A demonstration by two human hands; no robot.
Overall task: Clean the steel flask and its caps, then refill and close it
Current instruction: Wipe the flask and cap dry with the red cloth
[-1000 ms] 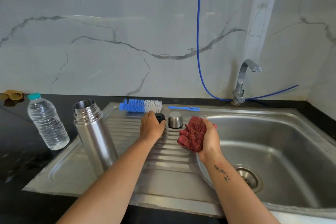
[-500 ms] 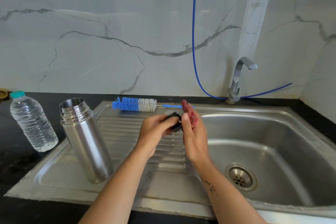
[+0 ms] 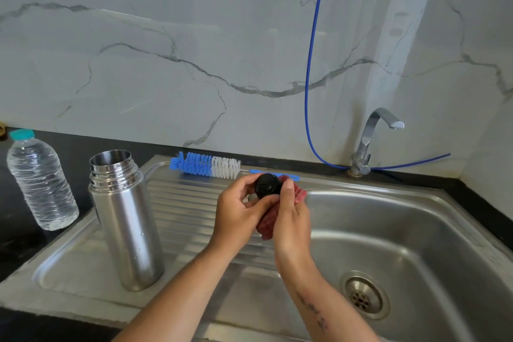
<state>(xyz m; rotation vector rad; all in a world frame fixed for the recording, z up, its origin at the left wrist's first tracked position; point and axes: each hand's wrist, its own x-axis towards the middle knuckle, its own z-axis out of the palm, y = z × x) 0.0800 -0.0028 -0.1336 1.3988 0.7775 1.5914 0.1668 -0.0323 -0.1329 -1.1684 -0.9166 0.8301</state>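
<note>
Currently, the black inner cap (image 3: 267,185) is pinched by the left hand (image 3: 238,214) above the sink's draining board (image 3: 180,203), while the red cloth (image 3: 270,219) is gripped against it by the right hand (image 3: 291,216). A loosened pinch could drop the cap towards the basin drain (image 3: 363,295). Further back, near the board's left edge, the uncapped steel flask (image 3: 125,219) could be toppled by an elbow.

Marble-backed kitchen sink corner in daylight

A white marble wall (image 3: 172,44) with grey veins rises behind a black counter (image 3: 16,244). A steel sink (image 3: 416,219) with a ribbed drainboard is set into the counter, its drain (image 3: 363,295) toward the near right. A chrome tap (image 3: 372,141) stands at the sink's far edge, and a thin blue hose (image 3: 309,64) runs down the wall beside it.
</note>
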